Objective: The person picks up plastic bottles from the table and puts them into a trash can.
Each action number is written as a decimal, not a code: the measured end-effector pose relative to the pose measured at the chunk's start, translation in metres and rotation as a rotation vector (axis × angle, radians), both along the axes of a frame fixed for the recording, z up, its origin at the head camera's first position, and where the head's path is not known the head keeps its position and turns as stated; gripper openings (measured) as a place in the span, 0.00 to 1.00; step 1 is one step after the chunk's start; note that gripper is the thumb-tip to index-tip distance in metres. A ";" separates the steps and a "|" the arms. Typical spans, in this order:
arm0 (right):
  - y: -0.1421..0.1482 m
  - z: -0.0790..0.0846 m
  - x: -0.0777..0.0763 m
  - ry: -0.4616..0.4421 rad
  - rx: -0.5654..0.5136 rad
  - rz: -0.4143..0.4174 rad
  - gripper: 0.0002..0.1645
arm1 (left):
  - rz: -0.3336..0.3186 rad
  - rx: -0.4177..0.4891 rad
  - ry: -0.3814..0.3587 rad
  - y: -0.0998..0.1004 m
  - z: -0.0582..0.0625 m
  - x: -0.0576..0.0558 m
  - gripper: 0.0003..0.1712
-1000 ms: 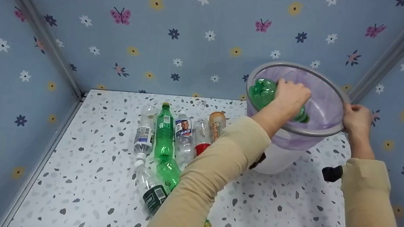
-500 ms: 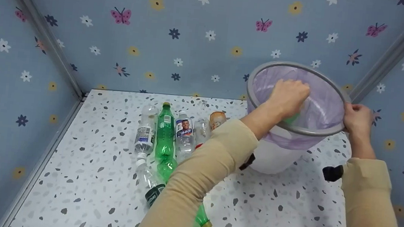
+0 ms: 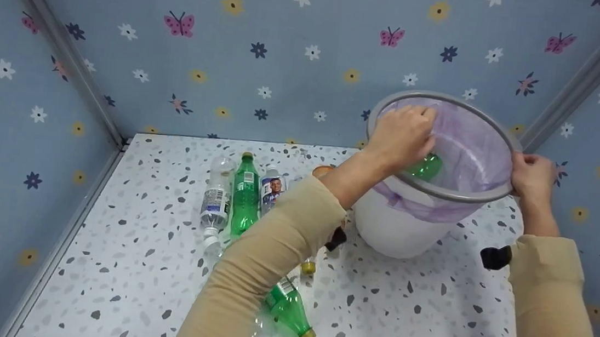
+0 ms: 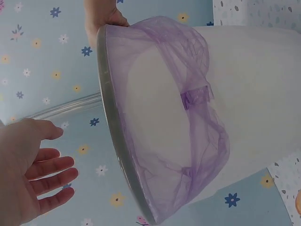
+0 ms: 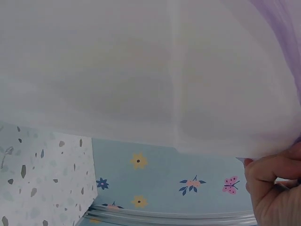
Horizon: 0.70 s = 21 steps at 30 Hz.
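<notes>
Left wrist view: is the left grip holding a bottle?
No, the left grip is empty, its fingers loosely extended beside the bin's rim.

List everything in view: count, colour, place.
Table: one, speckled white, underneath
Bin: one, white, grey-rimmed, table's right
Liner: one, purple, inside bin
Green bottles: three visible, green; one in bin, two on table
Clear bottles: at least two, colourless, left of bin
Caps: several, yellowish or white, left of bin
Orange item: one, orange, mostly hidden, left of bin
Walls: three, patterned blue, back and sides
Strips: two, grey, wall corners
Black pieces: two, black, flanking bin
Sleeves: two, beige, lower frame
Left hand: one, over bin
Right hand: one, on rim
</notes>
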State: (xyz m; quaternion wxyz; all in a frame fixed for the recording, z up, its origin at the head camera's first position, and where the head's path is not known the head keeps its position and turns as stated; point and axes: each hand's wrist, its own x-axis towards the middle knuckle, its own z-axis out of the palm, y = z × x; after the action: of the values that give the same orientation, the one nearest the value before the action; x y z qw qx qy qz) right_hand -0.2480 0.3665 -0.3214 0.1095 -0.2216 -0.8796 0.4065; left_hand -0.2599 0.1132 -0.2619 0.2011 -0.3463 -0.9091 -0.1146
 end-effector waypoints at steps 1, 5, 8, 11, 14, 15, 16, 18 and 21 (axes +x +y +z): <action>0.000 0.000 0.000 0.000 0.000 0.002 0.33 | 0.003 0.019 0.016 -0.004 0.000 0.000 0.13; 0.000 0.001 0.000 0.001 0.001 0.006 0.33 | 0.018 0.085 0.035 -0.019 -0.001 -0.001 0.15; -0.001 0.001 0.000 0.000 -0.008 0.002 0.33 | 0.041 0.121 0.024 -0.032 -0.004 -0.002 0.16; -0.001 0.001 0.000 0.000 -0.015 -0.004 0.33 | 0.068 0.154 0.008 -0.047 -0.010 -0.004 0.17; -0.001 0.001 0.000 0.008 -0.015 -0.005 0.33 | 0.089 0.188 -0.006 -0.061 -0.018 -0.007 0.16; -0.001 0.001 0.000 0.009 -0.015 -0.006 0.32 | 0.096 0.193 -0.012 -0.065 -0.020 -0.008 0.16; -0.001 0.001 0.001 0.011 -0.015 -0.006 0.32 | 0.100 0.195 -0.018 -0.069 -0.023 -0.008 0.16; -0.001 0.001 0.001 0.011 -0.016 -0.005 0.32 | 0.110 0.191 -0.034 -0.077 -0.028 -0.008 0.16; -0.001 0.001 0.001 0.005 -0.013 -0.006 0.32 | 0.120 0.172 -0.060 -0.088 -0.037 -0.008 0.17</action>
State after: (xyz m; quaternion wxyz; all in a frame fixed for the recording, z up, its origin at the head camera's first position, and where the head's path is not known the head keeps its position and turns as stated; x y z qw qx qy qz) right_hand -0.2474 0.3658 -0.3203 0.1114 -0.2241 -0.8761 0.4122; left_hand -0.2679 0.0250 -0.2988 0.2094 -0.2692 -0.9206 -0.1904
